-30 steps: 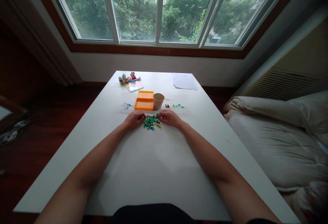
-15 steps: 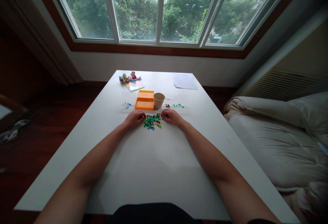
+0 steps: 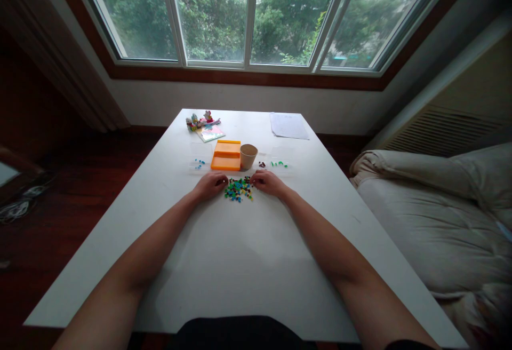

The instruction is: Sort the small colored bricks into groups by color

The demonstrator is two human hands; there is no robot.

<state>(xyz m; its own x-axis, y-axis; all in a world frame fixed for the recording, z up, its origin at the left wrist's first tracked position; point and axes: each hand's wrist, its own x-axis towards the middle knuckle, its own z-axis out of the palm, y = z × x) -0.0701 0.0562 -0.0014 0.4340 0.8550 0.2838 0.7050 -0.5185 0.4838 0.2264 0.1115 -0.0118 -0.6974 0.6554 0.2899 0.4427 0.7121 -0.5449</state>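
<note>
A loose pile of small green, blue, yellow and dark building bricks [image 3: 239,190] lies on the white table in front of me. My left hand [image 3: 212,184] rests at the pile's left edge, its fingers curled together. On the opposite side, my right hand [image 3: 267,181] has its fingertips pinched at the upper right of the pile. Whatever either set of fingers holds is too small to make out. Just beyond the pile are an orange two-part tray [image 3: 226,164] and a tan cup [image 3: 248,157] standing upright beside it.
A few blue pieces [image 3: 199,164] lie left of the tray. Brown pieces [image 3: 262,164] and green pieces [image 3: 279,164] sit right of the cup, in clear containers. Farther back are small figures [image 3: 202,120], a card [image 3: 210,133] and paper sheets [image 3: 288,126].
</note>
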